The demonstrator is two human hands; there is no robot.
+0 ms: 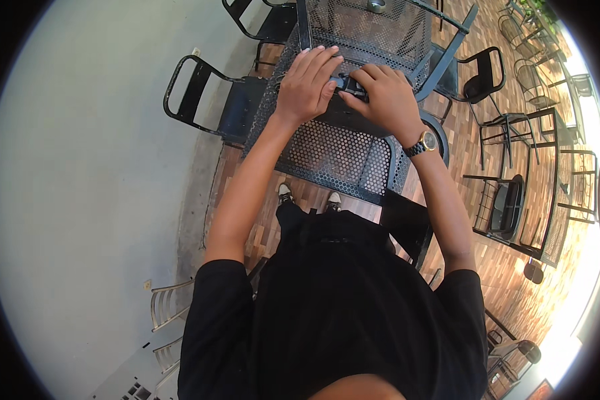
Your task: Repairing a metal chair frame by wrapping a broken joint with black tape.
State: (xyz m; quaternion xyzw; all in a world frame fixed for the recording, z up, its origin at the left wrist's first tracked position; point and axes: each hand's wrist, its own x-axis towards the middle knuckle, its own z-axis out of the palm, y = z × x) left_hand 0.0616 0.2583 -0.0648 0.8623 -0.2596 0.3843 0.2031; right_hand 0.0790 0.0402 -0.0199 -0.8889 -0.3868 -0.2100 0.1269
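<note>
A dark perforated metal table [327, 150] spans the upper middle, with a black panel on it beneath my hands. A small dark and grey-blue object [341, 84] lies between my hands, mostly hidden by them, so I cannot make out what it is. My left hand [307, 87] reaches over its left side, fingers stretched out and slightly bent. My right hand [383, 97], with a watch on its wrist, curls its fingers over the object's right side, thumb pointing left.
Black chairs [243, 107] stand left and right of the table, beside a pale wall [93, 180] on the left. A small metal bowl [376, 5] sits at the table's far end. More tables and chairs [507, 207] fill the wooden floor at right. Metal chairs [167, 307] are at lower left.
</note>
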